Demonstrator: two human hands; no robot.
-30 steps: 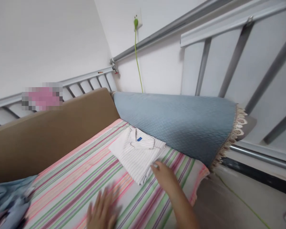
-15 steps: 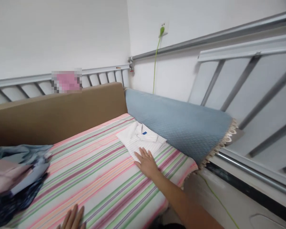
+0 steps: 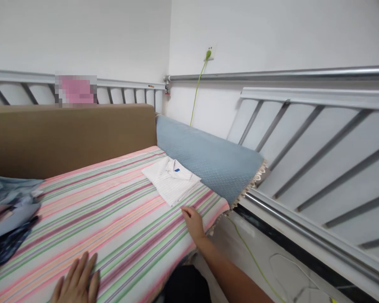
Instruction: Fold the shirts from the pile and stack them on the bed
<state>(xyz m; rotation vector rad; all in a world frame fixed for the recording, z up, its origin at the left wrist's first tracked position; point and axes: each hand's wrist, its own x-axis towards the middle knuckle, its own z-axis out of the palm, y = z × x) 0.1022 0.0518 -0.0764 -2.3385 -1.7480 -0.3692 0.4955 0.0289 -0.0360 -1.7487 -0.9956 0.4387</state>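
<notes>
Folded shirt (image 3: 172,182) lies just up-left of right hand (image 3: 193,221), long axis upper-left to lower-right. Right fingers flat, loosely together, empty. Left hand (image 3: 77,284) splayed, well apart at lower left.

One folded white striped shirt (image 3: 172,180) lies on one pink-and-green striped bed sheet (image 3: 113,210). There are two hands: the right hand (image 3: 193,221) near the shirt, the left hand (image 3: 77,284) well apart from it. One blue quilted blanket (image 3: 208,155) lies just beside the shirt, and one heap of clothes (image 3: 9,214) (too tangled to count) lies far from it.
</notes>
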